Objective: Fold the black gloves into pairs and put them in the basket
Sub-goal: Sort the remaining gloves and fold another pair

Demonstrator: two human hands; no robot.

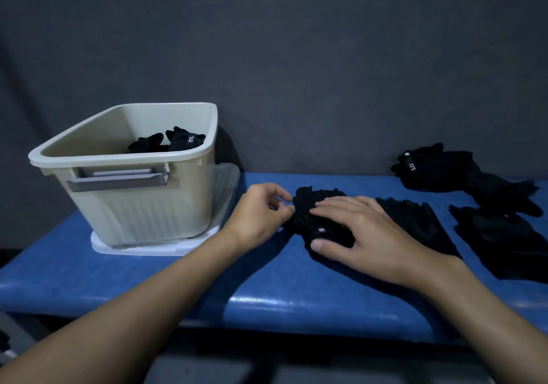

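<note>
Glove pair (305,199) centre frame, on blue bench (178,265). Left hand (261,210) pinches its left edge; right hand (367,235) flat, fingers straight, pressing it down. Risk: press lifted too soon, fold springs open, pair separates before basket (124,158), upper left.

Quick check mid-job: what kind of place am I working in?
Likely a staged sorting station rather than a home: a blue padded bench against a plain dark backdrop, holding a beige basket and loose black gloves.
</note>
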